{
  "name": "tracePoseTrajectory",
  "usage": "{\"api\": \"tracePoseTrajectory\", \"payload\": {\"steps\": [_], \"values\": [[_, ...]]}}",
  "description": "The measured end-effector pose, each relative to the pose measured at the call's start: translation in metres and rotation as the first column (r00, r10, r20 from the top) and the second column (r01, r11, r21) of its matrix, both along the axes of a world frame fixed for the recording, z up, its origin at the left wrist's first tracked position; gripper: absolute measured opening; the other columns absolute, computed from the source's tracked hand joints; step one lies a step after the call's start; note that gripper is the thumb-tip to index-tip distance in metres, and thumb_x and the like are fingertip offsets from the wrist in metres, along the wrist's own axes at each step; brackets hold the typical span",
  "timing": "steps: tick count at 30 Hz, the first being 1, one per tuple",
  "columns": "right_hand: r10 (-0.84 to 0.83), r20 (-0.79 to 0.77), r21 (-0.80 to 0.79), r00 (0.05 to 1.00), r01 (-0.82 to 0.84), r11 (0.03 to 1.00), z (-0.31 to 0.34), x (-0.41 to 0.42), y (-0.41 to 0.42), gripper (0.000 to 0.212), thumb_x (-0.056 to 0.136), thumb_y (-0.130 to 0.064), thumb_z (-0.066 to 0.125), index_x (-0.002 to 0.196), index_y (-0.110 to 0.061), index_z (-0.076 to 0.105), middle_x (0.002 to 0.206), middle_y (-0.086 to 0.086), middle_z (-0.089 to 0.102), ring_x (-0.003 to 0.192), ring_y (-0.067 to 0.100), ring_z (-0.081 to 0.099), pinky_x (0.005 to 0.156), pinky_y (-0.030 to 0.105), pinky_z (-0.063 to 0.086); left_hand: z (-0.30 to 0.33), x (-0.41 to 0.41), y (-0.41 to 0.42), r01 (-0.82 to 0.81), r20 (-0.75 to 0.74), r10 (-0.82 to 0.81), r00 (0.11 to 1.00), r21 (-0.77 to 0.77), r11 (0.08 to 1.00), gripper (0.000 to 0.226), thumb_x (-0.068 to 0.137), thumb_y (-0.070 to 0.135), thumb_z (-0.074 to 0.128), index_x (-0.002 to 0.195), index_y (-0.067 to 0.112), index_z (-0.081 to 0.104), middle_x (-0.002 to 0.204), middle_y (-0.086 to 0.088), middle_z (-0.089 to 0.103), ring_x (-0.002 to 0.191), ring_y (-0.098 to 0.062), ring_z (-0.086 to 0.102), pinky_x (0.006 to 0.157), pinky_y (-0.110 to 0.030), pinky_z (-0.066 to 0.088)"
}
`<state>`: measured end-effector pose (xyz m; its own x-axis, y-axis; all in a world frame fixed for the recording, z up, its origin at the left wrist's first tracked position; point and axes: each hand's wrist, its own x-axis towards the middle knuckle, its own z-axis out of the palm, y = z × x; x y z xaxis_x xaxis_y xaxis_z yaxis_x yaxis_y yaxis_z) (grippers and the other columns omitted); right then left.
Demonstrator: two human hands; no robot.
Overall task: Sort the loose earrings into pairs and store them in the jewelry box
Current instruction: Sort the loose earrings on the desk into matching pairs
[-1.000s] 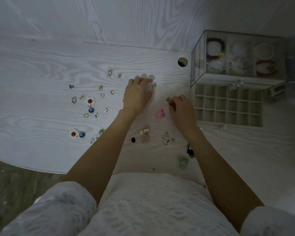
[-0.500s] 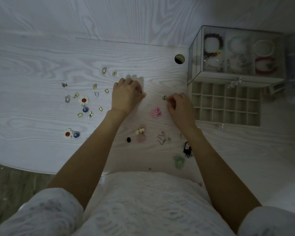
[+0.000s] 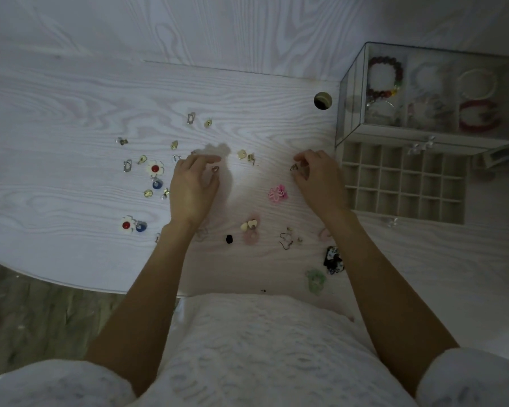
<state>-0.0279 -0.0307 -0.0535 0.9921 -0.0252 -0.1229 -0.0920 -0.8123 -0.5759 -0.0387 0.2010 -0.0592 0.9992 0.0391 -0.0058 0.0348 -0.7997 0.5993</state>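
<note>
White woodgrain desk (image 3: 71,92) filled the view. The jewelry box (image 3: 423,130) sat at its right rear, a clear-sided case with bracelets in three top sections; its divided drawer tray (image 3: 403,183) was pulled out toward the person, and every cell in view looked bare. A cable hole (image 3: 323,100) lay just left of the box.

The left hand (image 3: 193,189) hovered over the desk centre, fingers curled, thumb and forefinger pinching a small metal earring (image 3: 215,169). The right hand (image 3: 321,179), just beside the tray, had its fingertips closed on a similar small metal earring (image 3: 294,167). Probably a pair being matched.

To do this well: bring both pieces together, check shape and finish match, then drop them into one cell, keeping the pinch tight since the studs were tiny and would roll.

Counts: two red-centred white flower earrings (image 3: 155,168), each with a blue bead by it; one pink flower piece (image 3: 277,193); one green flower piece (image 3: 315,279); one dark patterned piece (image 3: 332,259); one black bead (image 3: 229,239); two cream heart studs (image 3: 249,224) on a pale pink piece; two hook wires (image 3: 285,240); two gold studs (image 3: 246,155) between the hands. Roughly ten small gold or silver bits lay scattered at left, too small to count exactly.
</note>
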Motion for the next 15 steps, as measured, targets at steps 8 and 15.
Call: {"api": "tracePoseTrajectory", "payload": {"steps": [8,15], "values": [[0.105,0.058,-0.170,0.993,-0.094,0.981,-0.008,0.004,0.017,0.013,0.088,-0.010,0.054,0.099,-0.008,0.062,0.099,0.012,0.061,0.094,0.027,0.051,0.072,0.032,0.039,-0.004,-0.012,0.015,-0.021,-0.119,0.029,0.993,0.070,0.997,0.036,0.084,0.007,0.058,0.120,0.008,0.057,0.113,-0.014,0.060,0.099,-0.031,0.051,0.082,-0.033,0.039],[0.149,0.070,-0.126,0.986,-0.139,0.982,-0.006,0.010,0.022,0.017,0.086,0.000,0.055,0.099,-0.005,0.064,0.098,0.015,0.062,0.091,0.029,0.053,0.075,0.030,0.037,-0.005,0.001,0.003,-0.027,-0.088,0.028,0.996,0.018,0.999,0.027,0.084,0.008,0.060,0.110,0.008,0.064,0.106,-0.014,0.061,0.095,-0.029,0.056,0.078,-0.029,0.041]]}}
